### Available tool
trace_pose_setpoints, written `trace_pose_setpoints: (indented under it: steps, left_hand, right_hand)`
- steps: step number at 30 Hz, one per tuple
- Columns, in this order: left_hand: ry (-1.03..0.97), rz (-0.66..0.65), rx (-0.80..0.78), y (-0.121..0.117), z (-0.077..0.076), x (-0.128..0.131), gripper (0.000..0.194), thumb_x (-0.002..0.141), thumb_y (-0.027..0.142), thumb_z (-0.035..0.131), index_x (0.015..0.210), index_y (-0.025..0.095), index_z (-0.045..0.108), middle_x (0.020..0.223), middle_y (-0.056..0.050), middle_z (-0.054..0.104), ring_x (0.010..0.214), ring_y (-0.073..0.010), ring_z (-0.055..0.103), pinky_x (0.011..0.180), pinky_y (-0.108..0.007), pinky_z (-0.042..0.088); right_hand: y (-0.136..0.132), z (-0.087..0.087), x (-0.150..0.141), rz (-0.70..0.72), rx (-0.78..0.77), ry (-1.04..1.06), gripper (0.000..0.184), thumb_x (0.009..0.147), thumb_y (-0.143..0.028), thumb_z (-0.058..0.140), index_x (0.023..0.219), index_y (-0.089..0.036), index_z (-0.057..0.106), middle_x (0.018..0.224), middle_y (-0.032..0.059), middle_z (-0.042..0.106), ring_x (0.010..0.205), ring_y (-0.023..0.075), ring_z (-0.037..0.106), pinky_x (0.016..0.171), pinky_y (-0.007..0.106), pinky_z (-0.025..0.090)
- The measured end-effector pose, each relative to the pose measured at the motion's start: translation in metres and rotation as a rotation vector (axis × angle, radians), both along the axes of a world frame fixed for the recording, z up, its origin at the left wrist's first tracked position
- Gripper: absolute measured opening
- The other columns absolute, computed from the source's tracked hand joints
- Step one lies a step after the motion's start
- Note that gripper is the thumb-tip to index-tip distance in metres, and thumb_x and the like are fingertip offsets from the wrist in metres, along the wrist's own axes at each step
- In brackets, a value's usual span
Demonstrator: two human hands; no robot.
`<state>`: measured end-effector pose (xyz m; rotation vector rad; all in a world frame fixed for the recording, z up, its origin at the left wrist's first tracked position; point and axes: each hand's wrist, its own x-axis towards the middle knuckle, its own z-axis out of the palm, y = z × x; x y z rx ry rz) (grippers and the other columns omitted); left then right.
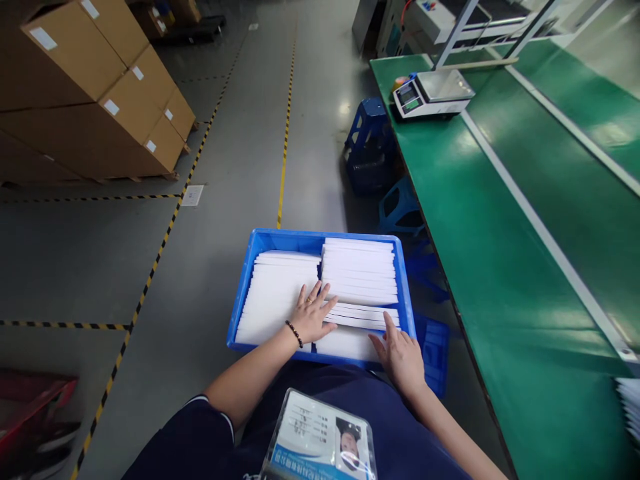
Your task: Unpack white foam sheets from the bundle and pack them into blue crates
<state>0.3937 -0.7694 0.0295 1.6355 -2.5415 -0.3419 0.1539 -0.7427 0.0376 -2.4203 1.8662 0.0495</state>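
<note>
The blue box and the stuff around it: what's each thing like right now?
Blue box: open, with white pieces inside
White pieces: packed in rows
Left hand: fingers spread, on the white pieces
Right hand: pointing finger out, at the white pieces
Scale: on the green table, nothing on its plate
Cardboard boxes: stacked

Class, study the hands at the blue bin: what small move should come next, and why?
Probably nudge the loosely spaced white pieces closer together: dark gaps show among them, and the left hand and right hand are already at their two ends.
</note>
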Motion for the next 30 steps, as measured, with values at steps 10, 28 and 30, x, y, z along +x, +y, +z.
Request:
trace_pose_setpoints:
  steps: [10,28,30]
  left_hand:
    - [-0.006,-0.004,0.005,0.001,0.004,0.0,0.067,0.077,0.056,0.049,0.134,0.027,0.031,0.147,-0.007,0.014,0.134,-0.028,0.005,0.106,-0.055,0.005]
    - [0.048,-0.008,0.017,-0.007,0.01,-0.002,0.065,0.063,0.061,0.061,0.113,0.02,0.054,0.147,-0.011,0.01,0.134,-0.0305,0.005,0.107,-0.053,0.003]
    - [0.055,-0.001,0.026,-0.009,0.009,-0.001,0.068,0.063,0.065,0.058,0.112,0.018,0.054,0.147,-0.012,0.011,0.134,-0.0311,0.005,0.107,-0.054,0.003]
  right_hand:
    - [-0.004,0.011,0.006,0.047,0.014,0.038,0.058,0.088,-0.031,0.04,0.137,-0.01,0.017,0.077,0.0047,0.064,0.073,0.0173,0.055,0.066,0.03,0.029]
    - [-0.022,0.026,0.013,0.106,0.074,0.169,0.043,0.079,-0.032,0.054,0.121,-0.024,0.05,0.091,0.0065,0.057,0.084,0.0209,0.05,0.068,0.03,0.029]
    - [-0.024,0.027,0.012,0.114,0.048,0.132,0.041,0.077,-0.034,0.056,0.117,-0.025,0.053,0.103,0.0082,0.055,0.093,0.0224,0.048,0.073,0.031,0.029]
